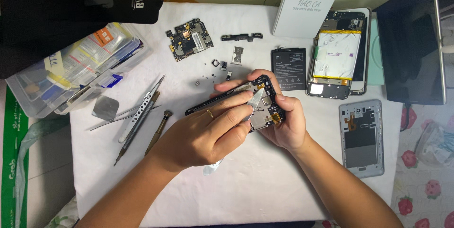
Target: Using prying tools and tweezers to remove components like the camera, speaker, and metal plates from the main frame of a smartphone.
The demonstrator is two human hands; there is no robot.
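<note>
My left hand [208,133], with a ring on one finger, pinches a thin translucent triangular pick [256,99] and presses its tip against the inside of a stripped black phone frame [266,114]. My right hand [287,125] grips that frame from the right and underneath, holding it tilted above the white cloth. The frame's far end [194,111] sticks out to the left past my left fingers. Part of the frame is hidden by both hands.
On the white cloth [246,185] lie a circuit board [189,39], a black battery [289,68], small screws [208,74], a second opened phone [338,58], a grey back cover [362,136], screwdrivers and tweezers [137,119], and a clear plastic box [71,67].
</note>
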